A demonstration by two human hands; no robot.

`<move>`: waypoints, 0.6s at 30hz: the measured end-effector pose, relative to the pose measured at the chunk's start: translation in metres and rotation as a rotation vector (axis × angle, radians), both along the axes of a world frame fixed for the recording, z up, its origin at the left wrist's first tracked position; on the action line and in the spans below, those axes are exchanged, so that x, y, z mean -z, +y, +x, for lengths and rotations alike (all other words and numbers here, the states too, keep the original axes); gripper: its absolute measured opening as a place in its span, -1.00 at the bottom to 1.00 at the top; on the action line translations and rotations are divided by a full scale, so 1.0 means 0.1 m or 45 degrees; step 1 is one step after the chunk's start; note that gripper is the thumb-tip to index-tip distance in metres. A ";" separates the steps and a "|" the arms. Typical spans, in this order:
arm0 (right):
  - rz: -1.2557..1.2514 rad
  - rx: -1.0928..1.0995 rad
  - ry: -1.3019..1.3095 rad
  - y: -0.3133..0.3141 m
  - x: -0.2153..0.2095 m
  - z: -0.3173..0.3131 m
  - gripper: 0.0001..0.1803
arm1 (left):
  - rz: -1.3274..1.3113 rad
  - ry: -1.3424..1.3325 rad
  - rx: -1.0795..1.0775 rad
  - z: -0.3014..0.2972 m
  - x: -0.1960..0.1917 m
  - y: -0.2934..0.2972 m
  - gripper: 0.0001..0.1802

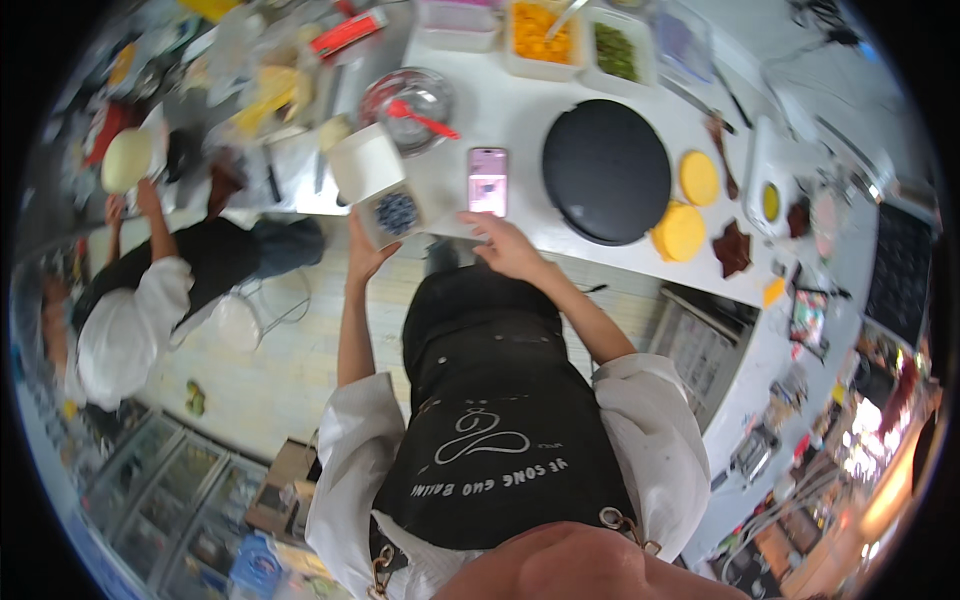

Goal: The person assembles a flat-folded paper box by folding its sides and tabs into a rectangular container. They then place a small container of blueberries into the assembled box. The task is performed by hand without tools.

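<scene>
My left hand (369, 250) grips a small white box (366, 163) at the table's front edge. Its lid stands up, and blueberries (396, 213) fill the inside. Just in front of the phone (488, 180), which lies face up with a lit screen, my right hand (506, 246) has its fingers apart. Nothing shows in that hand. Whether a fingertip touches the phone or the table I cannot tell. Behind the box sits a clear bowl (375, 95) with a red spatula (425, 120) lying across it.
A round black turntable (606, 172) stands right of the phone, with yellow round cake layers (679, 233) beside it. Tubs of orange cubes (540, 38) and green pieces (615, 52) line the back. At the left a co-worker (130, 310) handles a pale round thing (127, 160).
</scene>
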State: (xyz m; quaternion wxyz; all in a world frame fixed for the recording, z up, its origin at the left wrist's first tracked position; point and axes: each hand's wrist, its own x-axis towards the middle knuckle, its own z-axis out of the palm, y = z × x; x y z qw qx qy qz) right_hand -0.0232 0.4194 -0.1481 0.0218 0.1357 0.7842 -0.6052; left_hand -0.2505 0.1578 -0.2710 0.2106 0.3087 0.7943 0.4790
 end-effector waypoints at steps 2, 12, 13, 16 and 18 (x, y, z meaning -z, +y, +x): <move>0.187 -0.126 -0.028 0.01 0.24 -0.19 -0.22 | 0.036 -0.008 0.005 0.00 -0.13 0.09 0.37; -0.117 -0.558 0.059 -0.11 0.50 -1.04 0.54 | 0.245 -0.247 -0.081 0.49 -0.54 -0.05 0.44; -0.207 -0.613 -0.027 -0.14 0.37 -1.03 0.56 | 0.248 -0.168 -0.099 0.57 -0.59 -0.10 0.46; -0.095 -0.617 0.004 -0.21 -0.04 -0.87 0.52 | 0.321 -0.156 -0.100 0.82 -0.97 -0.10 0.60; -0.070 -0.570 -0.040 -0.18 -0.52 -0.80 0.45 | 0.517 -0.440 -0.033 0.91 -1.38 -0.15 0.60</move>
